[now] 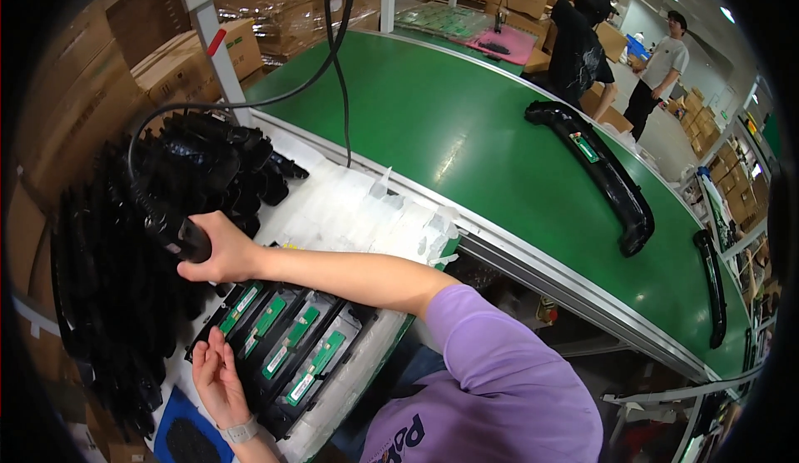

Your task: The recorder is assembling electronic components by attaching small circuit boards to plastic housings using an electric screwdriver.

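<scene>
My right hand (223,248) is wrapped round a black corded electric screwdriver (176,234), held over the left side of the bench. Its tip is lost against the dark parts behind it. Below it, several long black plastic housings (291,320) lie side by side, each with a narrow green circuit board (316,367) along it. Close to the left ends of these housings is my left hand (218,380), with a watch on its wrist. Its fingers are loosely extended, and I see nothing in them. A blue tray (172,417) of small dark pieces sits just below that hand.
A large heap of black plastic parts (108,271) fills the left side. Beyond the white-covered bench (341,205) runs a green conveyor belt (399,105), carrying a curved black housing (603,176) and another further right. A black cable (275,99) hangs overhead. Two people stand beyond the belt.
</scene>
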Available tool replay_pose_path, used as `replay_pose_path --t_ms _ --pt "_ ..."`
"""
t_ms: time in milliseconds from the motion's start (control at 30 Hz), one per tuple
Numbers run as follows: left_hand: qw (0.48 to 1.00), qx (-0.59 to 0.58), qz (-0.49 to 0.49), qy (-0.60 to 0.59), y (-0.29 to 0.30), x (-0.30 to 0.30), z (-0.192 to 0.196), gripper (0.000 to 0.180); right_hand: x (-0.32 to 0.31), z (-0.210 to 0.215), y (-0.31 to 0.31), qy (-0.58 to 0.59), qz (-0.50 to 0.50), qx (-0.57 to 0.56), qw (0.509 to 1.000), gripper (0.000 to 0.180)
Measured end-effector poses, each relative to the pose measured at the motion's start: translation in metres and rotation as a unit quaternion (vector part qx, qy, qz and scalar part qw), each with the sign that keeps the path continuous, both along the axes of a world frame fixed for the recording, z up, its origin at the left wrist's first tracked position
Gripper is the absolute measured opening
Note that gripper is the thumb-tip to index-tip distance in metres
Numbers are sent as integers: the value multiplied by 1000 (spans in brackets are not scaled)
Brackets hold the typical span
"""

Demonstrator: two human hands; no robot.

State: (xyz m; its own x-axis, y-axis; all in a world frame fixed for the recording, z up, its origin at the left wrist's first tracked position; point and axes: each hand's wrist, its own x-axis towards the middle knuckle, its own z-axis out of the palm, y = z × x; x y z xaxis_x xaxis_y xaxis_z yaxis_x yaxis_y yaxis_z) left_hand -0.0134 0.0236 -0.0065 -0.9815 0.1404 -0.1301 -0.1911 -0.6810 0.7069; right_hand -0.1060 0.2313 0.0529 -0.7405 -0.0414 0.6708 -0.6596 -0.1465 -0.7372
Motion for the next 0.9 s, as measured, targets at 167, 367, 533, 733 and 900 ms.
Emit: replay_pose_path --t_ms 167,367,533,733,900 --pt "999 -8 -16 26 1 5 -2 24 24 32 -5 -103 205 -141 963 23" --pt "991 70 -99 46 25 15 19 34 58 41 -18 -105 320 -231 913 21" --pt "986 103 -119 58 20 20 18 37 62 31 -28 -121 336 -208 911 24" --pt "991 87 -94 27 22 23 23 37 65 33 -29 -129 326 -205 914 20" --pt "990 -77 -112 41 21 22 22 30 58 40 -22 -79 309 -258 912 20"
